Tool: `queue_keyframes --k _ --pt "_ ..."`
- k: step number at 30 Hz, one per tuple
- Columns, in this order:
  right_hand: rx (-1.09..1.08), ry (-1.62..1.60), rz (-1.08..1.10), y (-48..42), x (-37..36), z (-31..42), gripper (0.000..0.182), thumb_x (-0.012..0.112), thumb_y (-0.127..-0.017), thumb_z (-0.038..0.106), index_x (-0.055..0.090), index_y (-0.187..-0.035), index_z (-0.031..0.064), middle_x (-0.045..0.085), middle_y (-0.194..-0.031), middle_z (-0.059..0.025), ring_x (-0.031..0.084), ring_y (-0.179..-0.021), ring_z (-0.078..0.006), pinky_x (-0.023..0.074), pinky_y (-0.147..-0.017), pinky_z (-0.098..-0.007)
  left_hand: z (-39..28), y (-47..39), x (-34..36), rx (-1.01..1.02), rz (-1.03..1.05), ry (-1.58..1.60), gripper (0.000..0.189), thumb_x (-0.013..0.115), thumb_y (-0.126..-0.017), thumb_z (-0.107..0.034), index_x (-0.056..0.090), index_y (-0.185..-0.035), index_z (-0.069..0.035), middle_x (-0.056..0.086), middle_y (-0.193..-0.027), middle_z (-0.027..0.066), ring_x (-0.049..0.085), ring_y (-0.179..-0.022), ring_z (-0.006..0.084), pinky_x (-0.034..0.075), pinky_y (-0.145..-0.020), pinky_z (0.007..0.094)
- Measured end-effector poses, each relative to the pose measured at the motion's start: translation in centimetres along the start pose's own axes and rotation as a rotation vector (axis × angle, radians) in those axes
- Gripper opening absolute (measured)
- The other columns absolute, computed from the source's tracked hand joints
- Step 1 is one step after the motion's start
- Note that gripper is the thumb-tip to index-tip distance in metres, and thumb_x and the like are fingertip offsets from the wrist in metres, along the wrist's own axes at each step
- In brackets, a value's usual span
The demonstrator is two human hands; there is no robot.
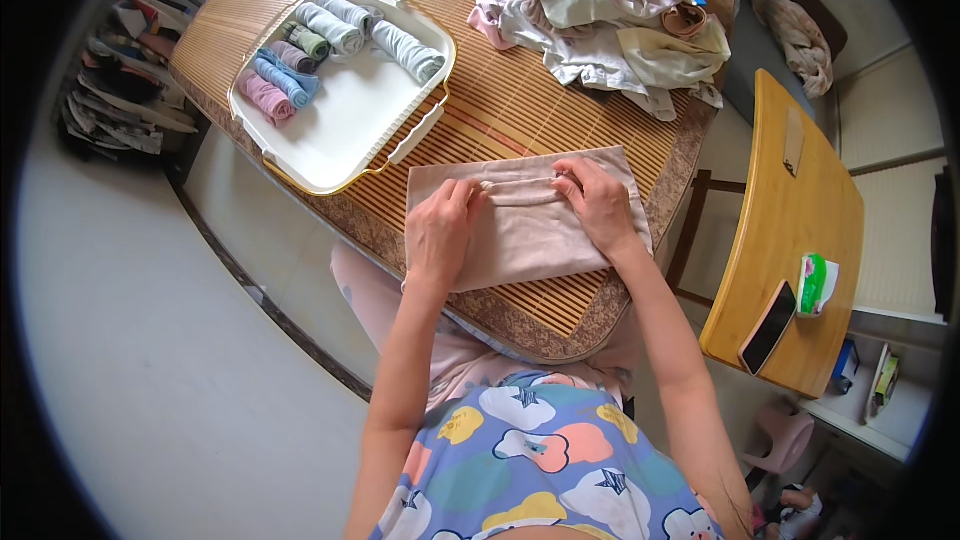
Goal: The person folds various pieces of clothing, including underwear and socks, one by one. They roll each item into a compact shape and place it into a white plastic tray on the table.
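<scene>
A pale pink garment (525,240), folded into a flat rectangle, lies on the bamboo mat near the table's front corner. My left hand (442,221) pinches a narrow turned-over fold of it on the left side. Its right end is gripped between the thumb and fingers of my right hand (596,199). Between both hands the fold runs as a short raised strip, while the cloth beyond and in front of it lies flat. Up and to the left stands a white tray (341,131) with gold handles. Several rolled garments (330,28) in grey, green, blue and pink line its far and left sides.
A heap of loose clothes (592,22) covers the table's far right part. To the right, a small wooden table (795,217) carries a phone (767,328) and a tissue pack (816,285). A pink stool (780,435) stands below it. Clothes hang on a rack (127,82) at far left.
</scene>
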State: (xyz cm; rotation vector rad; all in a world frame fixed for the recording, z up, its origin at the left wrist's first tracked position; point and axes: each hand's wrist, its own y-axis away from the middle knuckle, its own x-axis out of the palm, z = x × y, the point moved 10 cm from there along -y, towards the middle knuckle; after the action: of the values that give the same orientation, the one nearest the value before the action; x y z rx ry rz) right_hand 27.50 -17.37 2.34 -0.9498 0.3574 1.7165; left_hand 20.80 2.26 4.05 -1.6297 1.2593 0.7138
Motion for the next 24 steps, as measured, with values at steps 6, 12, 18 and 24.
queue_keyframes --k 6,12,18,24 --pt "-0.232 0.220 -0.071 1.6 -0.8 2.7 0.037 0.072 -0.090 0.028 0.065 -0.125 0.0167 0.058 -0.138 -0.0060 0.053 -0.130 -0.0257 0.0388 -0.110 -0.0467 -4.3 3.6 0.9 0.109 0.012 0.016 0.046 0.072 -0.088 -0.018 0.061 -0.132 -0.011 0.058 -0.137 0.0087 0.051 -0.131 0.0295 0.037 -0.110 0.0511" --pt "-0.078 0.339 -0.031 3.0 -1.5 -0.1 0.044 0.070 -0.091 0.039 0.065 -0.130 0.0185 0.053 -0.142 -0.0059 0.045 -0.137 -0.0237 0.0295 -0.114 -0.0507 -5.1 4.9 5.4 0.198 0.349 -0.121 0.070 0.057 -0.095 -0.053 0.041 -0.156 -0.021 0.027 -0.167 0.0064 0.016 -0.157 0.0276 0.007 -0.123 0.0603" --pt "0.168 0.314 -0.043 7.5 -5.3 -2.0 0.037 0.073 -0.089 0.035 0.067 -0.119 0.0142 0.064 -0.115 -0.0053 0.059 -0.110 -0.0238 0.0379 -0.096 -0.0433 -3.4 -1.0 5.8 0.419 0.479 0.200 0.038 0.060 -0.100 -0.037 0.064 -0.135 -0.022 0.049 -0.155 -0.0006 0.031 -0.152 0.0218 0.011 -0.126 0.0589" --pt "0.242 0.185 0.135 13.8 -4.4 1.2 0.051 0.079 -0.085 0.025 0.055 -0.124 0.0043 0.071 -0.095 -0.0190 0.070 -0.090 -0.0353 0.0504 -0.084 -0.0438 -2.5 -4.9 6.8 -0.157 0.384 -0.047 0.060 0.061 -0.099 -0.041 0.049 -0.149 -0.011 0.033 -0.164 0.0125 0.021 -0.155 0.0303 0.011 -0.125 0.0617"
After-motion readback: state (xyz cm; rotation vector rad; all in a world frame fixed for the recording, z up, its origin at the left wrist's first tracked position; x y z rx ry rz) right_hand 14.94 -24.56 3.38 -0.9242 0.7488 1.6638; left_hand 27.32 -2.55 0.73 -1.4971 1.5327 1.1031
